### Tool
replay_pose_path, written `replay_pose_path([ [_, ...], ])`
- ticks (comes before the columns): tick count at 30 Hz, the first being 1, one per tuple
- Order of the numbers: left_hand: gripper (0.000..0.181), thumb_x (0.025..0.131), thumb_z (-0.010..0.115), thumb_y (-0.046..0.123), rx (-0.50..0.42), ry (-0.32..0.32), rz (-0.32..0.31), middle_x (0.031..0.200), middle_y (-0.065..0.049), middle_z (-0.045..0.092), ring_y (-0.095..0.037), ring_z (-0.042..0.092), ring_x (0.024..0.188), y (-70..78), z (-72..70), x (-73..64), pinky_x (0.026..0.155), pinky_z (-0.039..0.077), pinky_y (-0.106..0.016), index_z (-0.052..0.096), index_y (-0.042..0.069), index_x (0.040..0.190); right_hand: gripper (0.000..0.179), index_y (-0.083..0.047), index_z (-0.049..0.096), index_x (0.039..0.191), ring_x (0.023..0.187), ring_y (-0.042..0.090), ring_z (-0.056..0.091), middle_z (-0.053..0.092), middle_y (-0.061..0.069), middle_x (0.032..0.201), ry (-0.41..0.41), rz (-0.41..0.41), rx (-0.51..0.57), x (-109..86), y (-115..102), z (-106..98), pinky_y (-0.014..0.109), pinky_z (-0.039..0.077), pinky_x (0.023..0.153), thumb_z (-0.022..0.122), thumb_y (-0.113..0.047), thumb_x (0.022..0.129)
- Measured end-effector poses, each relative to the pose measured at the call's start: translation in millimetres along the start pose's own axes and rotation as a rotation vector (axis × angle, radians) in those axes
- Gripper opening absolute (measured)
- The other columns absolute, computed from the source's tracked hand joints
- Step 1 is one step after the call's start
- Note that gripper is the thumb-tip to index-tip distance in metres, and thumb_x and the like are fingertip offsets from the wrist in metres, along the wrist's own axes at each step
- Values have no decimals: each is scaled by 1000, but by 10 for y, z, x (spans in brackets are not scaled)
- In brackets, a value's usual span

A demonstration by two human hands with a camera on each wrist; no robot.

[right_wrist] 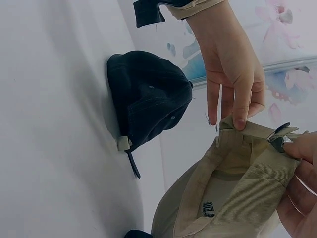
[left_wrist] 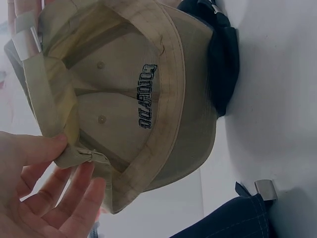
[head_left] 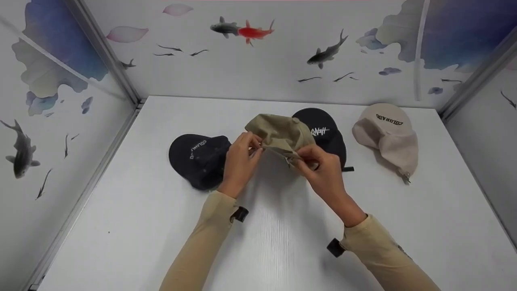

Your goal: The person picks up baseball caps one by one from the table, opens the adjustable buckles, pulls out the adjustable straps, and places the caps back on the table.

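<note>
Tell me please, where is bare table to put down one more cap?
In the head view, the table is bare between the left dark cap and left wall, and between the beige cap and right wall. The middle is crowded: the held khaki cap partly hides the second dark cap.

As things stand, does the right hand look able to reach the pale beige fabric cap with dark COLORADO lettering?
Probably yes, once freed: the right hand pinches the khaki fabric baseball cap, but nothing appears to block its way to the pale beige cap.
</note>
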State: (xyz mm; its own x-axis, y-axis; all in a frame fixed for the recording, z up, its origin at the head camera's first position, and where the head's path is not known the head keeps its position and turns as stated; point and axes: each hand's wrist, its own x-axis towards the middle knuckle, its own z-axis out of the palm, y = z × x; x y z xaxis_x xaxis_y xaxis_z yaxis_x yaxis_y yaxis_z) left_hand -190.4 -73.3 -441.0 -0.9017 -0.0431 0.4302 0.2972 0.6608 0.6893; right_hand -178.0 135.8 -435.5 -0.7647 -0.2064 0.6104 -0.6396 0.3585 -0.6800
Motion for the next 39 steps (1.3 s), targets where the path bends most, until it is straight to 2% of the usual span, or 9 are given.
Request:
replay_pose_path([
  [8, 15, 92, 69, 2, 4, -13, -43, 105, -7, 68, -20, 70, 100, -27, -27, 2, 85, 60, -32, 56, 6, 86, 8, -4, 69, 93, 72, 5, 65, 74, 6, 85, -12, 8, -10, -24, 8, -18, 13, 49, 61, 73, 0, 88],
  [13, 14, 92, 70, 6, -25, -76, -45, 107, -8, 67, -19, 71, 102, -19, -28, -28, 88, 59, -34, 57, 8, 97, 6, -4, 69, 92, 72, 5, 64, 73, 6, 84, -1, 16, 9, -22, 9, -25, 13, 49, 61, 72, 1, 88],
  [17, 21, 92, 71, 11, -21, -137, 8, 111, -9, 64, -20, 69, 108, 5, -24, -67, 93, 56, -35, 56, 9, 107, 6, -5, 69, 92, 71, 5, 64, 73, 5, 84, 10, 17, 20, -21, 25, -27, 13, 49, 61, 72, 0, 89],
  [20, 24, 92, 72, 13, -5, -152, 74, 111, -8, 61, -20, 67, 107, 40, -28, -95, 94, 55, -37, 56, 9, 109, 6, -4, 69, 93, 71, 5, 64, 73, 5, 84, 12, 15, 19, -24, 36, -30, 13, 49, 61, 72, -1, 89],
  [26, 21, 91, 73, 13, -4, -133, 159, 108, -6, 60, -22, 64, 100, 135, -37, -125, 92, 55, -35, 58, 10, 106, 6, -4, 70, 93, 71, 6, 63, 72, 4, 84, 22, 15, 4, -24, 52, -33, 14, 48, 61, 73, -1, 88],
  [31, 18, 92, 72, 14, 15, -118, 220, 107, -4, 62, -17, 64, 101, 209, -42, -140, 90, 54, -30, 61, 11, 105, 6, -4, 70, 93, 70, 5, 62, 72, 4, 84, 25, 3, 3, -21, 49, -31, 13, 47, 60, 72, 0, 88],
  [39, 14, 92, 72, 13, 26, -112, 276, 109, -5, 64, -17, 66, 102, 275, -30, -163, 90, 55, -29, 66, 12, 104, 7, -4, 69, 93, 72, 8, 66, 73, 7, 85, 29, -3, -17, -11, 44, -26, 12, 48, 62, 72, 1, 88],
])
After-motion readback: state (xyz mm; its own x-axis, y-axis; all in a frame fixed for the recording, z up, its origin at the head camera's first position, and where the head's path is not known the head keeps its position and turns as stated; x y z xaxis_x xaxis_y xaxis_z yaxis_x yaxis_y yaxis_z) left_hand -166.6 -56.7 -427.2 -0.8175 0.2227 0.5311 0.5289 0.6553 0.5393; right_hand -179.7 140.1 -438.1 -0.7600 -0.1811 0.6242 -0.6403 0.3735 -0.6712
